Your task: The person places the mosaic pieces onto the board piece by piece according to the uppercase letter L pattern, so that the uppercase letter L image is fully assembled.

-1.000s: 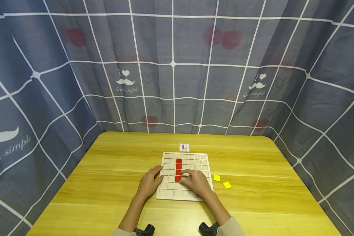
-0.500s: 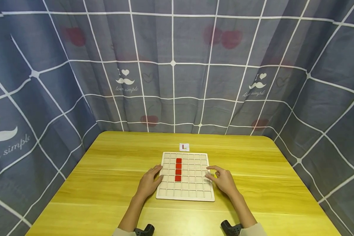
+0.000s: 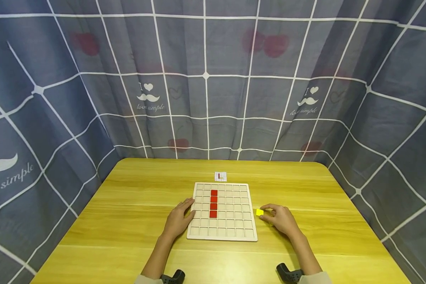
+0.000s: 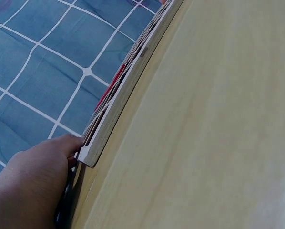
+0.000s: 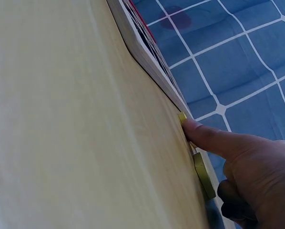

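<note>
Right hand [image 3: 282, 219]: thumb and forefinger pinching the near and far edges of one yellow tile [image 3: 259, 212], which lies just beside the right edge of the board. Second yellow tile [image 5: 204, 175]: close behind the pinch on the wrist side, largely hidden beneath the hand in the head view, visible below it in the right wrist view. Board [image 3: 230, 233], pale, square, gridded with shallow cells: immediately left of the pinch. Red tiles [image 3: 213, 206], four, seated in one column of cells: farther left of the pinch, across the board. Left hand [image 3: 177, 218]: fingers and thumb spread apart, resting against the board's opposite edge, well left of the pinch. Card [image 3: 220, 176], small, printed with a grid and coloured marks: beyond the pinch and to its left, past the board's far edge. Table [image 3: 127, 228], yellow wood-grained: under all of these. Curtain [image 3: 188, 98], blue-grey with white lines: behind.
</note>
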`<act>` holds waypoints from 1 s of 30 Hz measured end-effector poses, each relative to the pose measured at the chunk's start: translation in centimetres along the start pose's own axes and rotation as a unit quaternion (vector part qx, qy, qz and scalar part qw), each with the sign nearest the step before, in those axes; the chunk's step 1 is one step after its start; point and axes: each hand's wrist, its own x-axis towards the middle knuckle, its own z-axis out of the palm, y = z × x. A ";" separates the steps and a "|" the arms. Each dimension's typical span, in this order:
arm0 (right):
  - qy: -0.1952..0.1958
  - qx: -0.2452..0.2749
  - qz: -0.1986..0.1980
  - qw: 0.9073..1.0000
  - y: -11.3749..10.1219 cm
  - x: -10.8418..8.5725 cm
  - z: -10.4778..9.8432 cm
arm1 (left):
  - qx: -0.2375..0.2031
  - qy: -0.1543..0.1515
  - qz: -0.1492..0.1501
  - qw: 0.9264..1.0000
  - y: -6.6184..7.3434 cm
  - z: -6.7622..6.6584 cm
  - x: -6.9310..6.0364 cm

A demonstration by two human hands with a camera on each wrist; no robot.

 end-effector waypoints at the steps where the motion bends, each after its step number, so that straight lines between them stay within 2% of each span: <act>1: -0.002 -0.005 0.001 1.000 0.1 0.0 0.0 | -0.001 -0.001 -0.001 1.000 0.0 0.0 0.0; 8: 0.026 -0.015 -0.017 0.999 -0.3 0.4 0.6 | 0.000 -0.001 -0.003 1.000 0.0 -0.1 0.0; 16: 0.052 0.021 -0.073 0.996 -3.0 1.4 2.2 | 0.000 0.006 0.003 1.000 0.0 -0.1 0.0; 22: 0.046 0.030 -0.114 0.992 -5.1 2.0 4.1 | -0.004 0.000 -0.005 1.000 0.1 -0.2 0.0; 30: 0.015 0.028 -0.135 0.990 -7.0 2.5 6.4 | -0.005 -0.002 -0.006 1.000 0.2 -0.2 -0.1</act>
